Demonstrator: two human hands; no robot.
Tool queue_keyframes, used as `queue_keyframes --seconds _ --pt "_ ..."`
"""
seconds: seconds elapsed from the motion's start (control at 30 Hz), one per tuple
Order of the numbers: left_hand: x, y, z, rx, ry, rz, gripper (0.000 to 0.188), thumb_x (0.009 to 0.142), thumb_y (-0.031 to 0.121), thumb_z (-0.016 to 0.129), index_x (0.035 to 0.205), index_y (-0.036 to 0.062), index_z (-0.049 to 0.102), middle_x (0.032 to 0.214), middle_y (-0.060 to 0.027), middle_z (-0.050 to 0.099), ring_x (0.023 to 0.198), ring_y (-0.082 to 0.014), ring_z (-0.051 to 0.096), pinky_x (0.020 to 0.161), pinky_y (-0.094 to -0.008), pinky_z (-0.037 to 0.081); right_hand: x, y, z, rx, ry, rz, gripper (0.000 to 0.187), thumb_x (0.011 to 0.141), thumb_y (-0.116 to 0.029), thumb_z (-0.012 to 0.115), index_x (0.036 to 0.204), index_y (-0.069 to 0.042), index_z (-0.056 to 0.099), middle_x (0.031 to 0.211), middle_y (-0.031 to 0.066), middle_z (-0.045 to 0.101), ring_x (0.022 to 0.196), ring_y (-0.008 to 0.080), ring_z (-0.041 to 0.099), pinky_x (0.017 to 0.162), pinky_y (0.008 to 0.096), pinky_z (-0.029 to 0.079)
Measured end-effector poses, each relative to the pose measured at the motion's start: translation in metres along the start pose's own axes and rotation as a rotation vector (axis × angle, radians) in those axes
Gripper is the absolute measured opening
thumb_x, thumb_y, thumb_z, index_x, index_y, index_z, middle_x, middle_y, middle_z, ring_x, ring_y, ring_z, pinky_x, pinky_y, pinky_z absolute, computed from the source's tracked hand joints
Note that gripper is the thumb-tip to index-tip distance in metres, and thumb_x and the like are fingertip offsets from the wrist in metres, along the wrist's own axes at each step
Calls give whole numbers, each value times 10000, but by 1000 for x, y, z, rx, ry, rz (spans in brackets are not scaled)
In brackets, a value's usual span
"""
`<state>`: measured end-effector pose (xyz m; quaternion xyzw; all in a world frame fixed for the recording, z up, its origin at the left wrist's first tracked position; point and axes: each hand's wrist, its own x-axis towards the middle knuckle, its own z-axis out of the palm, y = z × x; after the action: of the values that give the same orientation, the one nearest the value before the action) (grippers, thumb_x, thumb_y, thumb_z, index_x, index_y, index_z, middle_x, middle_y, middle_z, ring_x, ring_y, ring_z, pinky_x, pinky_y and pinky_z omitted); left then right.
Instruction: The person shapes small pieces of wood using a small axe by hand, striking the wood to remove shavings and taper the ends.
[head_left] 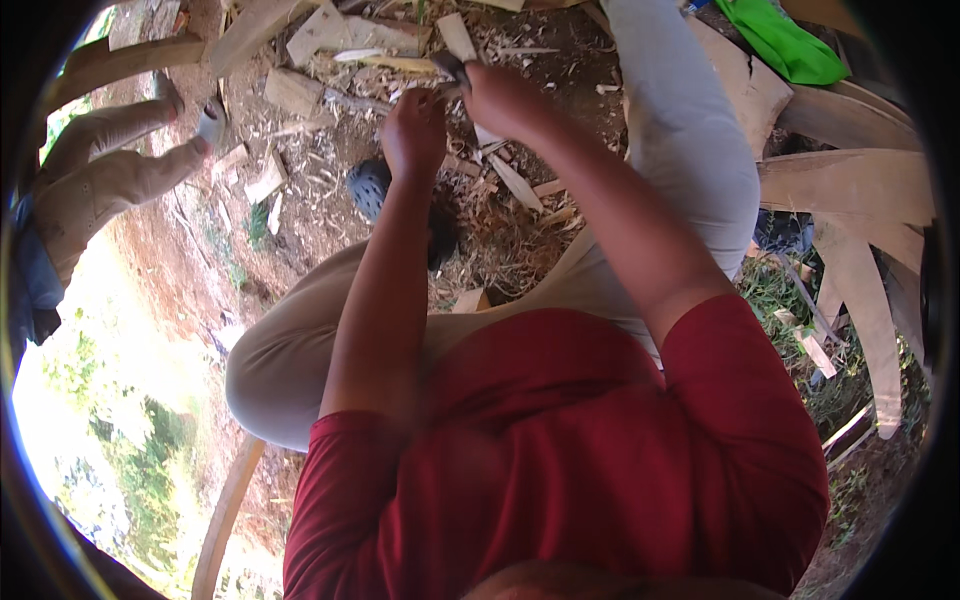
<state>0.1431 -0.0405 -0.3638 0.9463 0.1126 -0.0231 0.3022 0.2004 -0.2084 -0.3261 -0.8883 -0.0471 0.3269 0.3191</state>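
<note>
Both my hands are close together over the ground, beyond my bent knees. My right hand (500, 100) is closed around a dark, blunt-ended tool (450, 67); its kind is hard to tell because the fingers cover much of it. Just left of it, my left hand (414, 132) is closed too, fingers curled near the lower end of the dark tool. Whatever lies inside the left fingers is hidden. A pale strip of wood (400, 63) lies behind the hands, reaching toward the dark tool. Around them the soil is strewn with wood chips (515, 182).
Curved wooden boards (850, 190) are piled on the right, with a bright green cloth (785, 40) above them. Offcuts (295, 92) lie at the far left. A dark perforated shoe (368, 190) sits beside my left forearm. Another person's legs (120, 190) extend in from the left.
</note>
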Motion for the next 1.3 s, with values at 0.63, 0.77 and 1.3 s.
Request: queue_keyframes --seconds 0.63,0.77,1.3 --pt "5 -2 -2 -64 15 -27 225 902 249 768 1054 85 745 926 -163 773 859 -385 749 779 -459 586 12 -3 -36 43 242 -95 366 1031 -317 585 1191 7 643 1015 228 740 976 368 747 863 497 586" --pt "10 10 -2 32 -3 8 231 892 263 790 1047 98 744 886 -151 772 842 -374 752 762 -452 585 21 26 18 -81 -56 71 300 1025 -232 563 1222 -21 643 1055 202 754 999 356 751 870 483 589" --pt "4 -4 -2 -45 25 56 230 883 220 790 1072 99 742 916 -175 773 862 -367 761 768 -447 587 39 60 32 -3 -74 132 376 1030 -245 553 1320 -14 619 1088 225 751 994 344 755 858 474 592"
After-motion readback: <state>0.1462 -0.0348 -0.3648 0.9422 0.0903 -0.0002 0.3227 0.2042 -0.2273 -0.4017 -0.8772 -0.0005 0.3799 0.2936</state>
